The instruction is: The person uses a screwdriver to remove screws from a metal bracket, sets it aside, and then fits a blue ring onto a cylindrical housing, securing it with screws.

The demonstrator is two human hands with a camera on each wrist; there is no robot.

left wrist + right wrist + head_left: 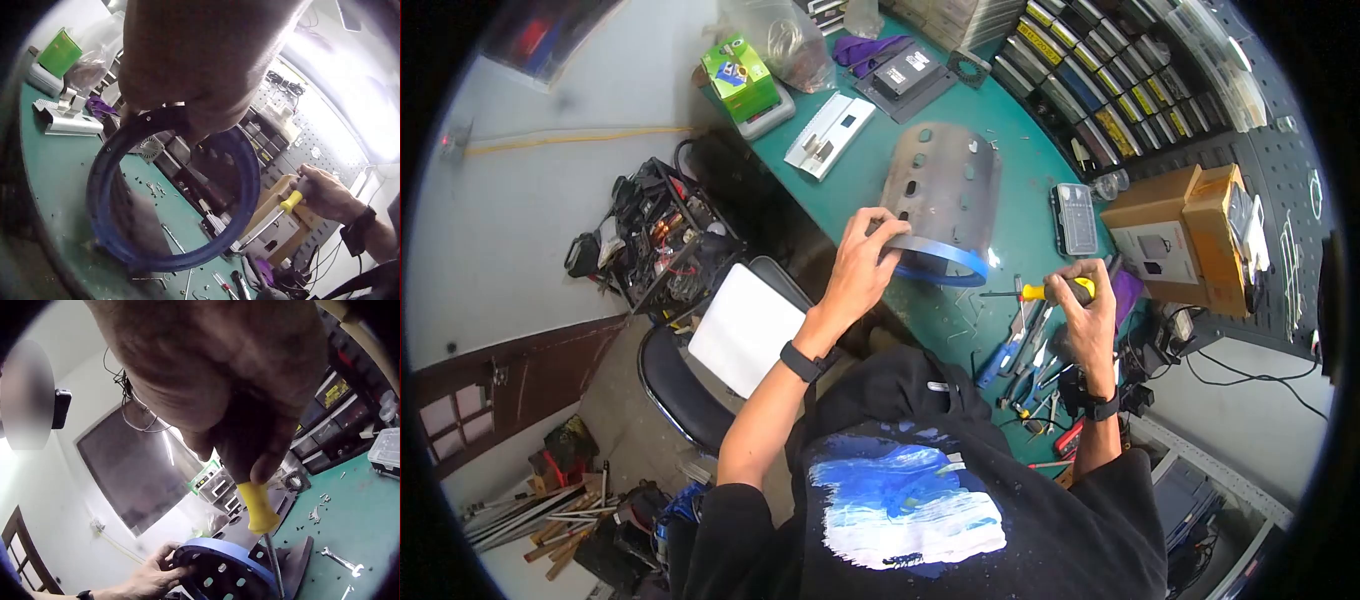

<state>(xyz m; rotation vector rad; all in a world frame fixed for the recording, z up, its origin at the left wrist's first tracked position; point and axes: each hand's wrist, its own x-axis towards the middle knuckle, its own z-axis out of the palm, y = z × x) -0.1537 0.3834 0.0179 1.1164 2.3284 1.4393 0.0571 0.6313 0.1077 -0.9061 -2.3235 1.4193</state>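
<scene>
A dark grey sheet cylinder [948, 185] with rows of oval holes lies on its side over the green table. Around its near end runs a blue ring [970, 262], seen nearly face-on in the left wrist view. My left hand [862, 270] grips the end at the ring's upper left, thumb and fingers over the edge. In my right hand [1085, 308] is a screwdriver [259, 512] with a yellow and black handle. Its shaft points left toward the ring in the head view. In the right wrist view the shaft overlaps the ring's edge.
Pliers [998, 362] and other hand tools crowd the table's near right. A clear lidded case [1075, 220] and a cardboard box [1165, 240] stand to the right. Loose screws [314, 515] and a wrench [342, 561] lie beside the cylinder. A white metal housing [830, 135] sits back left.
</scene>
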